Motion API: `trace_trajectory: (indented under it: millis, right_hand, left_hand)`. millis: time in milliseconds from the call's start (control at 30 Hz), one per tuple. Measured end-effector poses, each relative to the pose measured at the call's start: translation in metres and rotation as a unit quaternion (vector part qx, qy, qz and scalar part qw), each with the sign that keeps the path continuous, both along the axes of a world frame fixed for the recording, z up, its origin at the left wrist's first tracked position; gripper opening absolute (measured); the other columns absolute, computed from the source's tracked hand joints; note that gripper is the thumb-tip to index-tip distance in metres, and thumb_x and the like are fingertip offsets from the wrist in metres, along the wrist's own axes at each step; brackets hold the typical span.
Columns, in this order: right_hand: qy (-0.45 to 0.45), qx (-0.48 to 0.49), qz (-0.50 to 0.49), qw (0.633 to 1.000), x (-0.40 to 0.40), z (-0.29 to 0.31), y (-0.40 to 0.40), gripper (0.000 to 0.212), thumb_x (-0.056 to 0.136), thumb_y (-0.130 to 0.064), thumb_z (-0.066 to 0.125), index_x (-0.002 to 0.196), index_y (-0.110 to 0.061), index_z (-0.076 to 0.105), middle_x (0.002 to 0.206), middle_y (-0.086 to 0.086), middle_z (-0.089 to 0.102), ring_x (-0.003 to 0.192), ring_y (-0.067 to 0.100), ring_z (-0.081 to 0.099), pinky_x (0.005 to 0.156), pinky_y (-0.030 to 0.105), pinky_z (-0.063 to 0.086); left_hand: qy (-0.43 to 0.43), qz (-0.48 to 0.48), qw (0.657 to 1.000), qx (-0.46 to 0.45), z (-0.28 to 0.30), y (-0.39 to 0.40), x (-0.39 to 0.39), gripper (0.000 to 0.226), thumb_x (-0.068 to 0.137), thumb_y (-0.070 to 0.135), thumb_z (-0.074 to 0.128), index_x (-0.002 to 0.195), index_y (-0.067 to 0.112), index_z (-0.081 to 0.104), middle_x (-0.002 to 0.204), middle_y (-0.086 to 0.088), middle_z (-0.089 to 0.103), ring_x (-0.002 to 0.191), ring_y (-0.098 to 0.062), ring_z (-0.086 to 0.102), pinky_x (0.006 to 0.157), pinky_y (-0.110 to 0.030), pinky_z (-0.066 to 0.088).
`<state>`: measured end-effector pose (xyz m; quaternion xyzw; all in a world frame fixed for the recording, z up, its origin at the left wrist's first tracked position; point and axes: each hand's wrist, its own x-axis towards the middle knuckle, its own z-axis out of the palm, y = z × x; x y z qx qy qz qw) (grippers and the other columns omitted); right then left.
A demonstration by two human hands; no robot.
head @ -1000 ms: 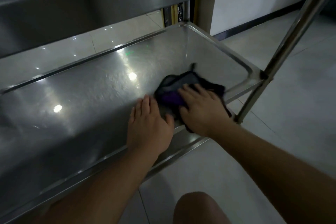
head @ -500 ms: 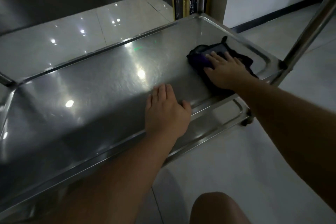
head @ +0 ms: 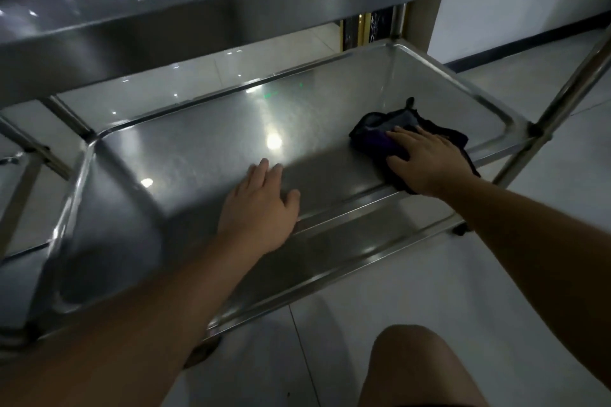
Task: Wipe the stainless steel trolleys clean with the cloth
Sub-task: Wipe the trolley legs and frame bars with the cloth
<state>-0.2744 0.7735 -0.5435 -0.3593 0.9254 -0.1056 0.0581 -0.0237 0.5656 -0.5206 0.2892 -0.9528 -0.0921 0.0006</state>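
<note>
The right hand, fingers spread flat, presses the cloth on the trolley shelf at right to rub it. The left hand, fingers flat, steadies the trolley.

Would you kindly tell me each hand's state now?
Left hand: open, flat on the trolley shelf.
Right hand: open, pressing the cloth.

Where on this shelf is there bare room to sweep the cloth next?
Bare steel runs from the left hand to the shelf's left and far rims. The right end is taken: the right hand presses the cloth there.
</note>
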Motion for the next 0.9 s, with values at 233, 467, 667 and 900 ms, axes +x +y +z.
trace_trajectory:
  millis: [233, 467, 667, 900]
  right_hand:
    - [-0.011, 0.017, -0.016, 1.0, 0.043, 0.012, -0.022, 0.074, 0.097, -0.07, 0.024, 0.162, -0.035, 0.027, 0.171, -0.004, 0.026, 0.156, 0.027, 0.022, 0.125, 0.056, 0.021]
    - [0.009, 0.03, 0.182, 0.983, 0.171, 0.013, -0.07, 0.083, 0.094, -0.075, 0.03, 0.165, -0.038, 0.011, 0.173, -0.012, 0.012, 0.16, 0.017, 0.005, 0.126, 0.044, 0.007]
    - [0.018, -0.009, 0.229, 0.973, 0.205, 0.013, -0.078, 0.07, 0.098, -0.061, 0.049, 0.161, -0.04, 0.028, 0.168, -0.015, 0.028, 0.157, 0.017, 0.02, 0.124, 0.038, 0.012]
    - [0.045, -0.101, 0.234, 0.966, 0.226, 0.016, -0.077, 0.045, 0.092, -0.021, 0.073, 0.137, -0.024, 0.066, 0.126, -0.005, 0.071, 0.112, 0.023, 0.06, 0.098, 0.041, 0.046]
  left_hand:
    - [-0.001, 0.083, 0.997, -0.005, -0.019, -0.045, 0.093, 0.069, 0.105, 0.061, 0.024, 0.166, 0.029, 0.023, 0.175, 0.0, 0.018, 0.16, -0.023, 0.018, 0.126, -0.046, 0.021]
    - [0.035, 0.077, 0.996, -0.02, -0.023, -0.039, 0.096, 0.063, 0.107, 0.049, 0.026, 0.165, 0.024, 0.029, 0.172, -0.004, 0.026, 0.158, -0.026, 0.022, 0.127, -0.044, 0.019]
    - [0.032, 0.061, 0.997, -0.028, -0.018, -0.035, 0.1, 0.064, 0.105, 0.04, 0.031, 0.165, 0.018, 0.028, 0.171, -0.008, 0.027, 0.158, -0.029, 0.022, 0.127, -0.046, 0.02]
    - [0.058, 0.05, 0.997, 0.028, -0.021, -0.041, 0.103, 0.066, 0.105, 0.042, 0.018, 0.168, 0.022, 0.023, 0.176, -0.006, 0.015, 0.162, -0.025, 0.01, 0.13, -0.046, 0.009]
